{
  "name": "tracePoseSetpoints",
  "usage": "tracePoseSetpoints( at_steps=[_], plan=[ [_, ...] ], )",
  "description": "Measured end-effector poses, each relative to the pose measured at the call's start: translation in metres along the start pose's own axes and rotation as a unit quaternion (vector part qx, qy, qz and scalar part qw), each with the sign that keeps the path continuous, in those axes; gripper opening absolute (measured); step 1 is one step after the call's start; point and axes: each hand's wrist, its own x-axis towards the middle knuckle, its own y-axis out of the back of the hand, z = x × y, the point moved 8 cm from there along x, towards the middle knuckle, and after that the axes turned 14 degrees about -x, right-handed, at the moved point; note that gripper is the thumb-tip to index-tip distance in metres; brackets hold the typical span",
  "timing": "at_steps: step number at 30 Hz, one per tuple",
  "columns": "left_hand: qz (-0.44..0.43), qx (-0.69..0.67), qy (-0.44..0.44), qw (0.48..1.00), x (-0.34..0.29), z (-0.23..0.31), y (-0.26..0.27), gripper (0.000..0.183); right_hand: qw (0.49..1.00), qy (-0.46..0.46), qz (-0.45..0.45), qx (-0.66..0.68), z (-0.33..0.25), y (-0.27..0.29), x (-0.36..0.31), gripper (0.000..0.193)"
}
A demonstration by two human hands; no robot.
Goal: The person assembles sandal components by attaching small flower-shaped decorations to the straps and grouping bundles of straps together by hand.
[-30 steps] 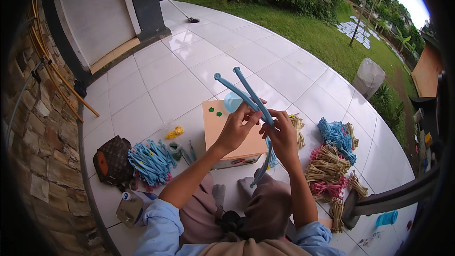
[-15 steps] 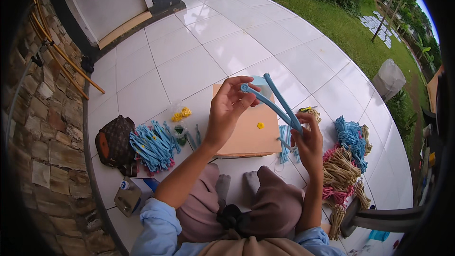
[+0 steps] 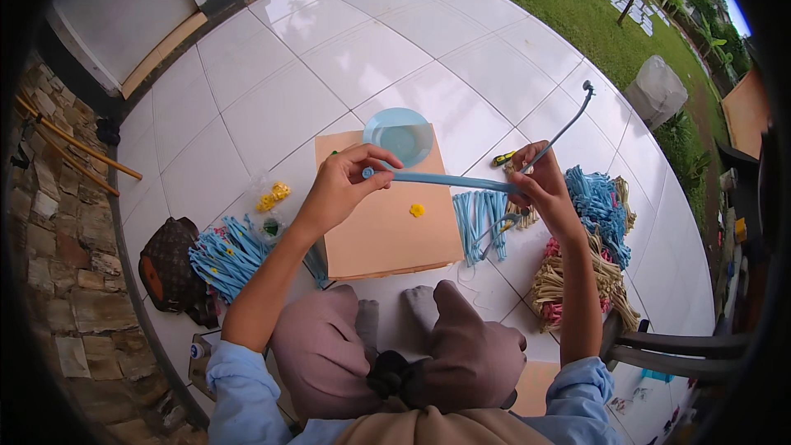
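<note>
A light blue fabric strap (image 3: 453, 181) is pulled straight across above a tan cardboard board (image 3: 371, 247). Its left end is pinched in the fingers of my left hand (image 3: 339, 189). My right hand (image 3: 544, 191) grips the other end, and a thin blue tail with a dark knobbed tip sticks up past that hand. On the board, beneath the strap, lies a small yellow flower-shaped piece (image 3: 417, 210). A pale blue bowl (image 3: 398, 138) rests at the board's far edge. Several similar blue straps (image 3: 470, 227) lie on the floor at the board's right side.
Bundles of blue cords (image 3: 595, 198) and tan cords (image 3: 568, 280) are heaped at right, near a yellow-and-black tool (image 3: 503, 158). At left are a blue strap pile (image 3: 227, 259), yellow pieces (image 3: 273, 196) in clear plastic and a brown bag (image 3: 173, 268). White tiles (image 3: 329, 82) surround everything.
The strap went from bent in a V to stretched nearly level between my hands. My hands have moved down and slightly apart, uncovering the bowl. The view has shifted.
</note>
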Motion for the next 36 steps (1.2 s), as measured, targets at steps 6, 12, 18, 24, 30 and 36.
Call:
tracePoseSetpoints(
  at_steps=[6, 12, 18, 24, 30, 36],
  plan=[
    [-0.044, 0.235, -0.022, 0.971, -0.001, -0.057, 0.003, 0.030, 0.994, -0.071, -0.079, -0.011, 0.098, 0.000, 0.027, 0.031],
    [-0.074, 0.359, -0.050, 0.929, 0.001, -0.094, 0.011, 0.044, 0.982, -0.123, -0.143, -0.007, 0.146, -0.022, 0.049, 0.029],
    [-0.114, 0.422, -0.014, 0.899, 0.009, -0.106, 0.012, 0.050, 0.972, -0.150, -0.178, -0.039, 0.171, -0.024, 0.065, 0.027],
    [-0.147, 0.431, 0.035, 0.890, 0.012, -0.110, 0.013, 0.052, 0.964, -0.180, -0.197, -0.001, 0.175, -0.027, 0.070, 0.029],
    [-0.153, 0.423, 0.044, 0.892, 0.012, -0.111, 0.014, 0.053, 0.959, -0.204, -0.197, -0.008, 0.181, -0.026, 0.072, 0.032],
    [-0.148, 0.419, 0.047, 0.895, 0.012, -0.111, 0.015, 0.052, 0.957, -0.205, -0.205, -0.019, 0.183, -0.027, 0.072, 0.031]
  ],
)
